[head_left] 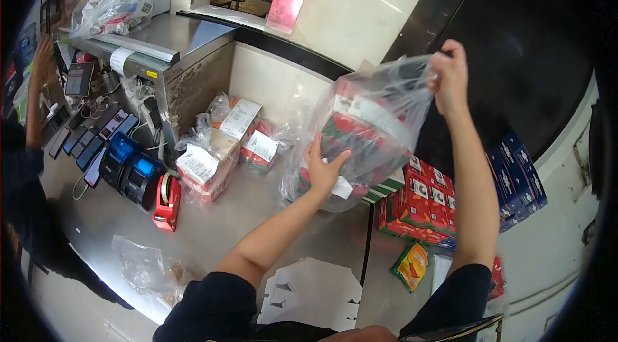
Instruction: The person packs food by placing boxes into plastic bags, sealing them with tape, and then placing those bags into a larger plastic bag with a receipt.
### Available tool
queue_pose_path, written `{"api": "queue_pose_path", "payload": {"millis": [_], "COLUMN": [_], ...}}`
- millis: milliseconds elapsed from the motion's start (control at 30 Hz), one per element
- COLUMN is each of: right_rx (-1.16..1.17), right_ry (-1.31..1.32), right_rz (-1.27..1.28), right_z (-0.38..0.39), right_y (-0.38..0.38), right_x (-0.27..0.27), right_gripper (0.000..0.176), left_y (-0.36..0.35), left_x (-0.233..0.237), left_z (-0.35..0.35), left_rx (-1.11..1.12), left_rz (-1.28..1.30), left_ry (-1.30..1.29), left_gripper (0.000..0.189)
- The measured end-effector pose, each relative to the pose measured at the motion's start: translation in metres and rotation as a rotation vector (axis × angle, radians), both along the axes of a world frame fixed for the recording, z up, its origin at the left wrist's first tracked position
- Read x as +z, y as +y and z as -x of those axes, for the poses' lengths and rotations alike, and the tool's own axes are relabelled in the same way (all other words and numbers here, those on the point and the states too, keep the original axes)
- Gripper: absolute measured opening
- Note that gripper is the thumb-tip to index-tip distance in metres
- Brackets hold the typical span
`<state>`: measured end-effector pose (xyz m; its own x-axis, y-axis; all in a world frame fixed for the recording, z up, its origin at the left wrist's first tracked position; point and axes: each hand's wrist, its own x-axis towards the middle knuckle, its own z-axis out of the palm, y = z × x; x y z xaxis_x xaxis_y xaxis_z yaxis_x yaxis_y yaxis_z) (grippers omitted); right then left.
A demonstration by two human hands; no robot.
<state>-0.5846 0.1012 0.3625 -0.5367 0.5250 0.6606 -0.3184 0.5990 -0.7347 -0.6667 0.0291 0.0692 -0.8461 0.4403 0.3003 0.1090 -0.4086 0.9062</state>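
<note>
A large clear plastic bag (421, 100) holds several red and green boxes (360, 124) and hangs tilted above the steel counter. My right hand (450, 78) is closed on the gathered top of this bag, pulling the plastic taut at the upper right. Against the bag's near side rests my left hand (324, 167), its thumb and fingers spread. A white paper slip (342, 187) shows on the bag just below that hand. To the left stand bagged orders with white receipts (198, 163), apart from both hands.
A red tape dispenser (167, 203), blue-black printers (132, 165) and several phones (90, 152) line the counter's left. Stacked red boxes (421, 203) and dark blue boxes (518, 178) stand right, near a yellow packet (412, 266). A white cardboard piece (312, 294) lies in front. Another person's arm (35, 91) reaches in at far left.
</note>
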Motion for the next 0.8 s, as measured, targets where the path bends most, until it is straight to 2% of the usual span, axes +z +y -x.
{"api": "queue_pose_path", "payload": {"millis": [67,133,200,267,300,333,400,433,467,500,533,567,600,633,667,700,733,767,800], "right_rx": [-0.19,-0.185,-0.187,-0.278,-0.251,-0.247,-0.38,-0.373,-0.569,-0.761,-0.743,-0.827,-0.9,-0.779,-0.518,-0.349,-0.065,0.407,0.601], "right_ry": [-0.099,-0.039,0.017,-0.234,-0.289,-0.288,-0.532,-0.531,-0.605,-0.674,-0.674,-0.485,-0.28,-0.277,-0.249,-0.351,-0.68,-0.606,-0.508], "right_rz": [0.041,0.041,0.059,-0.088,-0.106,-0.101,-0.357,-0.353,-0.521,-0.692,-0.688,-0.859,-1.02,-0.812,-0.538,-0.41,-0.478,-0.066,0.178], "right_z": [0.0,0.001,-0.001,-0.002,-0.005,-0.007,-0.012,-0.016,-0.019,-0.02,-0.024,-0.031,-0.037,-0.041,-0.044,-0.047,-0.052,-0.048,-0.045], "right_y": [0.016,0.024,0.032,0.035,0.034,0.032,0.009,0.005,0.001,-0.009,-0.023,-0.051,-0.079,-0.102,-0.132,-0.165,-0.193,-0.209,-0.25], "right_x": [-0.024,-0.02,-0.018,-0.014,-0.011,-0.01,-0.007,-0.008,-0.009,-0.01,-0.014,-0.02,-0.031,-0.053,-0.09,-0.134,-0.165,-0.228,-0.25], "right_gripper": [0.025,0.026,0.027,0.03,0.039,0.039,0.042,0.042,0.043,0.045,0.045,0.046,0.048,0.046,0.045,0.052,0.068,0.081,0.08], "left_y": [0.014,0.007,-0.002,-0.02,-0.029,-0.038,-0.063,-0.077,-0.095,-0.117,-0.139,-0.161,-0.182,-0.2,-0.218,-0.234,-0.247,-0.253,-0.26], "left_x": [-0.017,-0.012,-0.011,-0.01,-0.011,-0.013,-0.023,-0.027,-0.029,-0.029,-0.03,-0.034,-0.038,-0.039,-0.04,-0.041,-0.038,-0.032,-0.026], "left_z": [0.01,0.025,0.042,0.047,0.048,0.047,0.04,0.034,0.024,0.012,0.002,-0.008,-0.018,-0.024,-0.031,-0.038,-0.041,-0.044,-0.043], "left_rx": [0.056,-0.002,-0.228,-0.288,-0.252,-0.217,-0.271,-0.323,-0.316,-0.384,-0.446,-0.432,-0.44,-0.432,-0.388,-0.303,-0.204,-0.126,-0.047], "left_rz": [0.203,0.201,0.325,0.385,0.379,0.372,0.31,0.239,0.247,0.227,0.208,0.221,0.216,0.203,0.21,0.123,0.033,-0.171,-0.373], "left_ry": [0.002,0.046,0.191,0.227,0.313,0.399,0.338,0.277,0.273,0.181,0.088,0.08,-0.025,-0.125,-0.129,-0.194,-0.251,-0.246,-0.221], "left_gripper": [0.089,0.09,0.088,0.088,0.086,0.084,0.077,0.07,0.07,0.061,0.053,0.053,0.045,0.037,0.037,0.032,0.028,0.028,0.027]}}
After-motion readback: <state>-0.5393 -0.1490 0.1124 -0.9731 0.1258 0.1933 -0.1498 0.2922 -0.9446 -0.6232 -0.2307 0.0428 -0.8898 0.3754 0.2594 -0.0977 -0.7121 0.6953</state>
